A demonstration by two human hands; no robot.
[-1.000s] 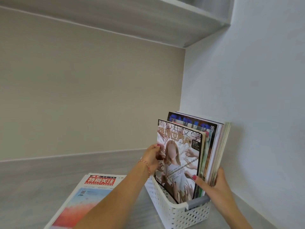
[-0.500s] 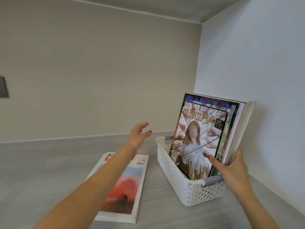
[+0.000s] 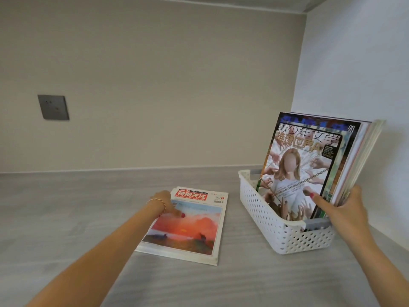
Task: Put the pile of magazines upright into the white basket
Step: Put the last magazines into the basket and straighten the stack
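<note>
A: Grey counter [image 3: 66,218], corner of two walls. White basket [image 3: 265,220] sits near the right wall. A stack of upright magazines [image 3: 309,169] stands in it, leaning back toward that wall.

B: Held?

A: Right hand [image 3: 345,207] is clamped on the stack's near lower edge, thumb across the front cover, fingers behind. The rest of the pile is one flat magazine [image 3: 186,224] on the counter, just left of the basket and not touching it.

B: Left hand?

A: Left hand [image 3: 167,203] is down on the flat magazine's left edge, thumb pressed on the cover. Can't tell if the fingers are under the edge; looks like contact, not a lift.

B: Risks?

A: Three, my read. The stack is taller than the basket walls, so if the right hand lets go it could fan out or tip the basket. The flat one looks thin and glossy; a one-handed lift at the edge may let it droop or slide. Little free room shows at the front, so slotting it in could catch the front cover.

B: Look of it?

A: Sunset cover, red title banner, barcode top right, slightly worn edges.
</note>
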